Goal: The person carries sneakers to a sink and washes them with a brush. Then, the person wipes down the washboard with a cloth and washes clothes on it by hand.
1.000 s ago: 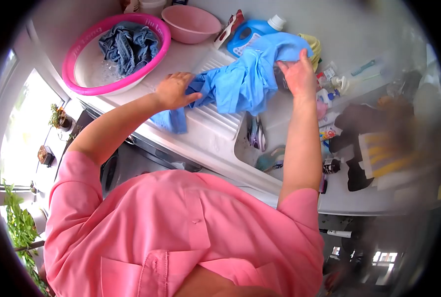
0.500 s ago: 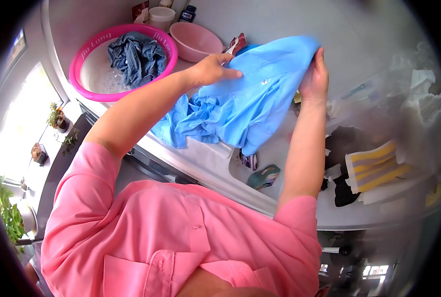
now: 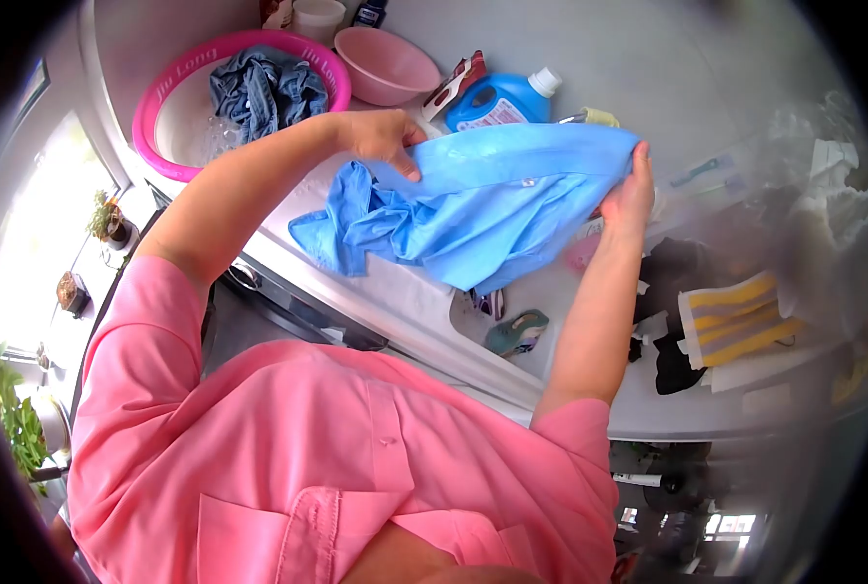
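Note:
A light blue garment (image 3: 473,209) is stretched between my hands above the ridged counter and the sink. My left hand (image 3: 383,138) grips its upper left edge, thumb on top of the cloth. The upper right corner is in my right hand (image 3: 630,195), fingers closed round it, partly hidden behind the cloth. The garment's left part hangs crumpled over the counter (image 3: 302,229). Behind its top edge stands a blue detergent bottle (image 3: 502,102) with a white cap.
A pink-rimmed basin (image 3: 147,127) holds wet denim (image 3: 263,92) at the upper left, beside a smaller pink basin (image 3: 385,63). Shoe-like items (image 3: 517,333) lie in the sink. A yellow-and-grey striped cloth (image 3: 740,319) and dark cloths lie right. Potted plants (image 3: 110,229) stand left.
The garment, bunched a second ago, was lifted and spread between my hands, then lowered a little. My left hand moved up and took hold of its edge. The detergent bottle shows again.

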The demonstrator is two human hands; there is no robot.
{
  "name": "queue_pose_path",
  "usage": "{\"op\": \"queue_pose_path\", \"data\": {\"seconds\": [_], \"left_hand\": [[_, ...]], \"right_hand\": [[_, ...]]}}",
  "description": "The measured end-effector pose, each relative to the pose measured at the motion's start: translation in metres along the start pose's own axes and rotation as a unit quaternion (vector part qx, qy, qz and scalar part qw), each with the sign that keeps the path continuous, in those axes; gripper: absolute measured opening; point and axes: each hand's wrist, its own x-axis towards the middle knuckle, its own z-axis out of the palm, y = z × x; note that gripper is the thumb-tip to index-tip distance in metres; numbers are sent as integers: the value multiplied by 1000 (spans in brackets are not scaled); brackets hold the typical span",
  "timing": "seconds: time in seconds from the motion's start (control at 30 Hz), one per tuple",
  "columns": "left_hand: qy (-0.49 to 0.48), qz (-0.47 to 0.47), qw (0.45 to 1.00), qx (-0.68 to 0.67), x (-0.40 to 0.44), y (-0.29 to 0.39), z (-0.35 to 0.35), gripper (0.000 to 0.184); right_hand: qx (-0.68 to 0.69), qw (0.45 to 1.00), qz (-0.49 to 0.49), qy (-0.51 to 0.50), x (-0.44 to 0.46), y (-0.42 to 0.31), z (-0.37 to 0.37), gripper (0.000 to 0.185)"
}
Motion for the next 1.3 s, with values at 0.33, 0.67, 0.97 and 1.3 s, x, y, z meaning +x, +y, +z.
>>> {"op": "queue_pose_path", "data": {"seconds": [0.33, 0.67, 0.97, 1.3], "left_hand": [[263, -6, 937, -231, -12, -37, 5, 7], [288, -104, 939, -155, -9, -5, 22, 49], [409, -24, 834, -369, 31, -52, 42, 17], [287, 167, 653, -681, 41, -82, 104, 28]], "right_hand": [[-142, 984, 62, -85, -23, 6, -29, 38], [-335, 934, 32, -120, -49, 55, -11, 30], [-16, 997, 61, -47, -68, 118, 39, 28], [-313, 880, -317, -162, -154, 165, 139, 27]]}}
